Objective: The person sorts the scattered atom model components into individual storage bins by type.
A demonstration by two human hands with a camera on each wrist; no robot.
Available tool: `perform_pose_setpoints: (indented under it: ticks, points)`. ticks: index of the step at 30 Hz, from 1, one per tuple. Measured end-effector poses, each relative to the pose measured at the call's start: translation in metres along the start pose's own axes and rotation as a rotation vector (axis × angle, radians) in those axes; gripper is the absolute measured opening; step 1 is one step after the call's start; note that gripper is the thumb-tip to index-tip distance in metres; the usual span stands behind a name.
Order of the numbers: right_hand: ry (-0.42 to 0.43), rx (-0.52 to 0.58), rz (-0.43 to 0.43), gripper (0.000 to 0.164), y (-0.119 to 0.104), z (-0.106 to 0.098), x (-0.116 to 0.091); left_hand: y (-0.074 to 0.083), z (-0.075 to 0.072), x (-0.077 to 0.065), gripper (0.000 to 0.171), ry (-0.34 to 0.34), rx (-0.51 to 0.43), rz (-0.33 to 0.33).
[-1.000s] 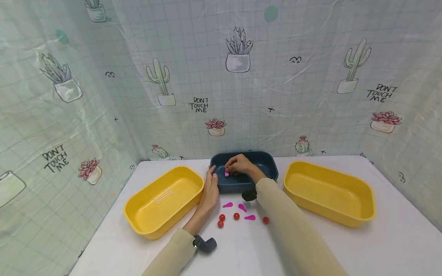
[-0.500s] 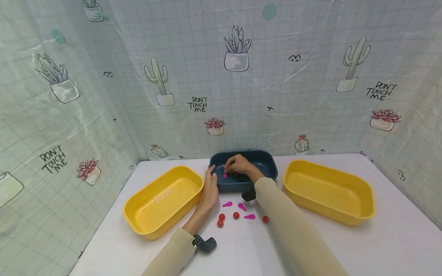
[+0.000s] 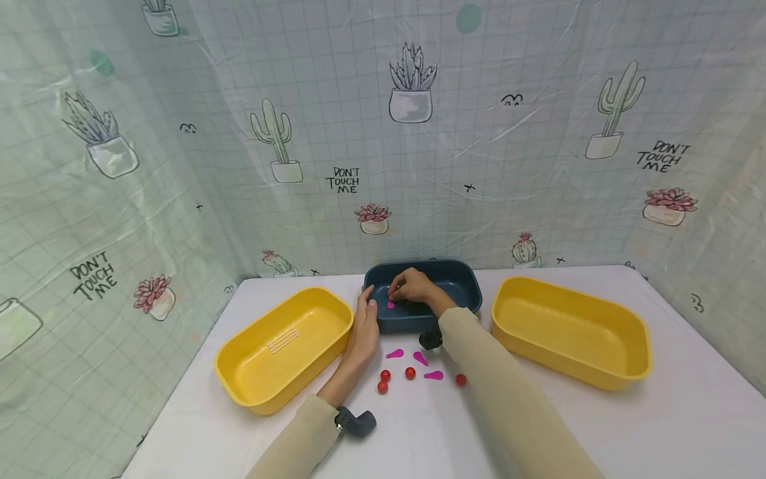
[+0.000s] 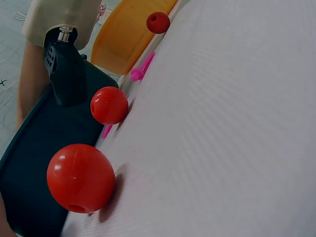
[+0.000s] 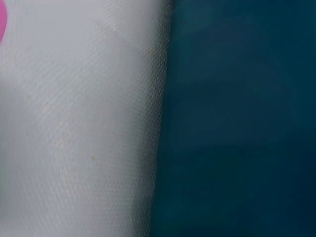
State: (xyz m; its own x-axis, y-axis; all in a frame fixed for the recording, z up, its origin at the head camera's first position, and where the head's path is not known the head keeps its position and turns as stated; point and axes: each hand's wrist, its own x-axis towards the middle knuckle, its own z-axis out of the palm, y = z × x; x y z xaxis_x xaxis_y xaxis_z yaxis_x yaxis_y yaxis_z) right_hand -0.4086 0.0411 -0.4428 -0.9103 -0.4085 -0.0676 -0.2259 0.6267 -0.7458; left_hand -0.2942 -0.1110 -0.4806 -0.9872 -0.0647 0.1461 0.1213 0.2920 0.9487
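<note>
In the head view my right hand [image 3: 411,287] reaches into the dark blue bin [image 3: 397,326]. Its thumb and fingertips pinch a small pink pin-shaped piece [image 3: 391,305], low inside near the left end; the fingers hide the upper part. Against the bin's left side rests my left hand [image 3: 364,332], fingers straight along the wall and rim. On the white table in front lie several more pink pieces [image 3: 433,375] and several red beads [image 3: 409,373]. The left wrist view shows a hole in the nearest red bead [image 4: 80,178]. Only bin wall and tablecloth fill most of the right wrist view.
A yellow bin [image 3: 245,397] stands at the left, with several pale thin sticks [image 3: 284,340] side by side on its floor. Another yellow bin [image 3: 622,382] is at the right. Behind the table hangs a cactus-print curtain [image 3: 419,173].
My right hand has lowered slightly, bringing the pink piece deeper into the blue bin. My left hand stays at the bin's side.
</note>
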Motion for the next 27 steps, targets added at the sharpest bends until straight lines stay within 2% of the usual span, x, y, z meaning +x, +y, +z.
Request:
perform_pose_setpoints:
  ticks: [8,15,27]
  points:
    - [-0.001,-0.026,0.011,0.011,0.000,0.000,0.001,0.001,0.000,0.001,0.052,0.002,-0.002,0.008]
    - [0.008,-0.019,0.022,0.015,0.000,0.000,0.001,0.002,0.000,-0.002,0.053,0.008,0.019,-0.014]
    - [0.075,0.072,-0.013,0.017,-0.006,-0.007,-0.011,0.000,0.000,-0.001,0.055,-0.002,0.011,-0.001]
